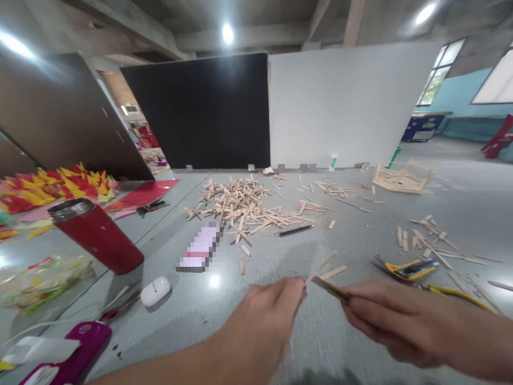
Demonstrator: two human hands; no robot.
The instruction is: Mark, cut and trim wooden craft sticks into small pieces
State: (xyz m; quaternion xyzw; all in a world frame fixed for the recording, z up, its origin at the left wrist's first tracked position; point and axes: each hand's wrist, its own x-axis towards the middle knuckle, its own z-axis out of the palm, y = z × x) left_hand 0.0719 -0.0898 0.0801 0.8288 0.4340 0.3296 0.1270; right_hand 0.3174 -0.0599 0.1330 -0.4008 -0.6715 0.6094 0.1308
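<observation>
My left hand (pixel 267 315) pinches a thin wooden stick (pixel 320 266) near its lower end, low in the middle of the view. My right hand (pixel 387 321) grips a utility knife (pixel 331 289) whose blade tip meets the stick right beside my left fingertips. Both hands hover just above the grey table (pixel 352 235). A second short stick (pixel 333 272) lies on the table just behind the blade.
A big heap of wooden sticks (pixel 244 206) lies mid-table, a black pen (pixel 295 230) beside it. Yellow cutters (pixel 411 269) and loose sticks sit to the right, a stick frame (pixel 403 178) far right. A red flask (pixel 96 235), white earbud case (pixel 155 291) and phone (pixel 200 247) are left.
</observation>
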